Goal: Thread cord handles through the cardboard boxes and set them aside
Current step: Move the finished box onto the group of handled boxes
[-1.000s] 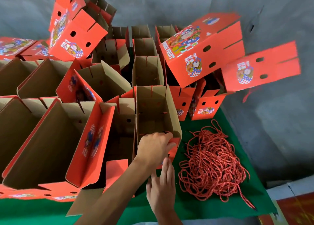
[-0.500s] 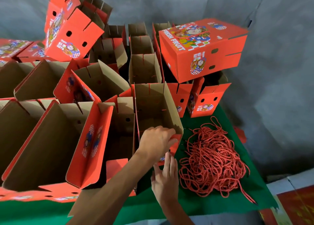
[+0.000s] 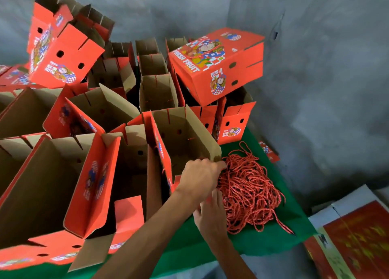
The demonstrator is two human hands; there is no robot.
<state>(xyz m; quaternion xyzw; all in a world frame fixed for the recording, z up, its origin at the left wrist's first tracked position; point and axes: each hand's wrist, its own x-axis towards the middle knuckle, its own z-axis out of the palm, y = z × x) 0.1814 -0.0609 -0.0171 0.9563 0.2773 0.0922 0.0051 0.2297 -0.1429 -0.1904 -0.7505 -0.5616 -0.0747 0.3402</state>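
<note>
Head view: open box, brown inside and red outside, stands at frame centre among many like it, its near wall toward the person. Left hand reaches across to that box's near right corner, fingers curled at the edge of the cord pile; whether they pinch a cord or the cardboard rim cannot be told. Right hand lies below it, largely hidden by the left wrist, so its grip cannot be told either. The pile rests on the green cloth, right of centre, just beside the box. A closed box sits tilted on the stack at upper right (probably one already set aside).

Handling, as a judgement: the cords look limp, twisted and prone to tangle, best taken near one end and drawn free singly. The boxes appear light and fairly stiff, though the flaps will bend; hold the wall beside its punched holes.
</note>
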